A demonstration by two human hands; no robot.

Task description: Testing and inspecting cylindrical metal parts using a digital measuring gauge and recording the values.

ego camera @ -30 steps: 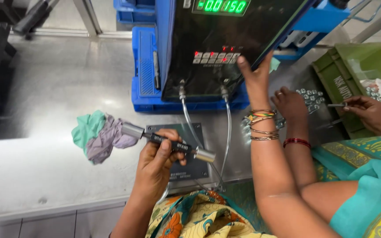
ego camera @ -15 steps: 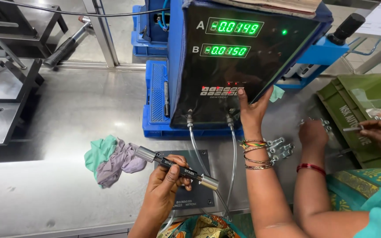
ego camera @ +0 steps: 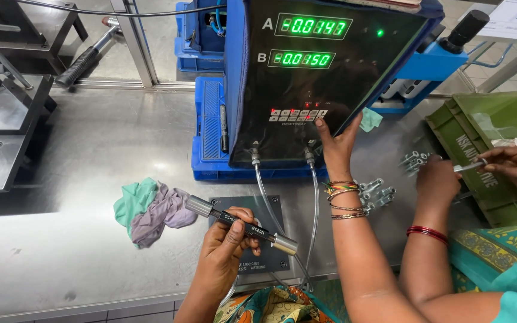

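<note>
open steel bench (ego camera: 91, 149) left, rag (ego camera: 151, 206), hoses (ego camera: 313, 197) crowding middle

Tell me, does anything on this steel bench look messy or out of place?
Only one thing: a crumpled green and lilac cloth lies bunched on the steel bench, touching the tip of the black and silver rod held in the left hand. Nothing looks spilled or broken.
</note>
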